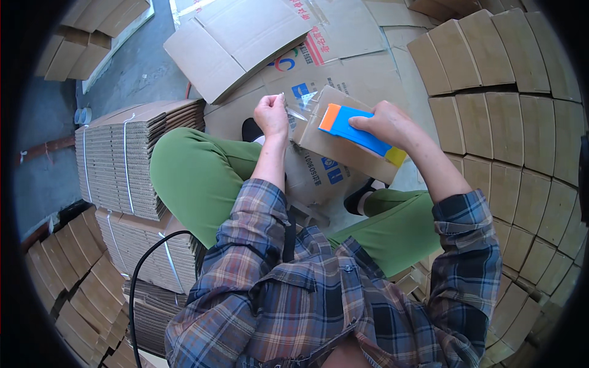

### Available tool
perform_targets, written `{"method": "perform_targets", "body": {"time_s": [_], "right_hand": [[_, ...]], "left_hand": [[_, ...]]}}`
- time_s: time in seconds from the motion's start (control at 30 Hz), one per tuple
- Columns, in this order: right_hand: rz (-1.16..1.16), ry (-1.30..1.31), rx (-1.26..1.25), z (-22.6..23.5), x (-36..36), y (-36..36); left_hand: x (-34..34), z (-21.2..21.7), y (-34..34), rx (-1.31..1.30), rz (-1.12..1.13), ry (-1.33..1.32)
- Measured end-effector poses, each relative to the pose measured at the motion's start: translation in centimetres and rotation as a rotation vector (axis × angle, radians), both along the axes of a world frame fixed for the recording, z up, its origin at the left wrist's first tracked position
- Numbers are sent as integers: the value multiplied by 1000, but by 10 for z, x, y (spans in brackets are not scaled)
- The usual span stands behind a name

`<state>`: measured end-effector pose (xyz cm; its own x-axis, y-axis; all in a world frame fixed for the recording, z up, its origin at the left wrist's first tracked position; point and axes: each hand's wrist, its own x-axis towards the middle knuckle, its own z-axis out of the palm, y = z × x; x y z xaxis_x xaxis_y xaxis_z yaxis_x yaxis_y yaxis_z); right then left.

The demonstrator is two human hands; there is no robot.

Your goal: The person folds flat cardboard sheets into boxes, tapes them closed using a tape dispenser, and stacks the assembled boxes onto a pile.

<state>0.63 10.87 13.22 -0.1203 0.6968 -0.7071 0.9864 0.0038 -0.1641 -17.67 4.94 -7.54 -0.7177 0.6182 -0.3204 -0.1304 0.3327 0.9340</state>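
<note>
A small brown cardboard box point(368, 164) sits in front of me between my knees, at a tilt. My right hand point(392, 126) grips a flat blue tool point(356, 127) with an orange end and a yellow end, its thumb on top. The tool lies over the box's upper face; I cannot make out its exact kind. Left of the box, my left hand point(272, 115) is raised, with thumb and fingers pinched together. A clear, shiny strip point(296, 113) that looks like tape runs from near those fingertips toward the box's left edge.
Bundled flat cardboard point(119, 159), tied with white straps, is stacked at my left. A larger flat carton point(239, 43) lies ahead on printed cardboard sheets point(359, 37). Rows of brown boxes point(491, 122) form a wall at right; more boxes point(80, 270) stand lower left. A black cable point(136, 276) curves nearby.
</note>
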Motion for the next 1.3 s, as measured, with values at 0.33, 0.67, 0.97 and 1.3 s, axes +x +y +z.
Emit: {"method": "perform_targets", "body": {"time_s": [0.33, 0.67, 0.97, 1.3], "right_hand": [[1, -18, 28, -5, -7, -1], [-54, -21, 2, -3, 5, 1], [-15, 108, 106, -11, 10, 0], [52, 300, 31, 4, 53, -9]], "left_hand": [[23, -68, -11, -238, -335, -130], [24, 12, -19, 130, -483, -653], [24, 19, -14, -7, -619, -696], [26, 21, -13, -2, -724, -66]]}}
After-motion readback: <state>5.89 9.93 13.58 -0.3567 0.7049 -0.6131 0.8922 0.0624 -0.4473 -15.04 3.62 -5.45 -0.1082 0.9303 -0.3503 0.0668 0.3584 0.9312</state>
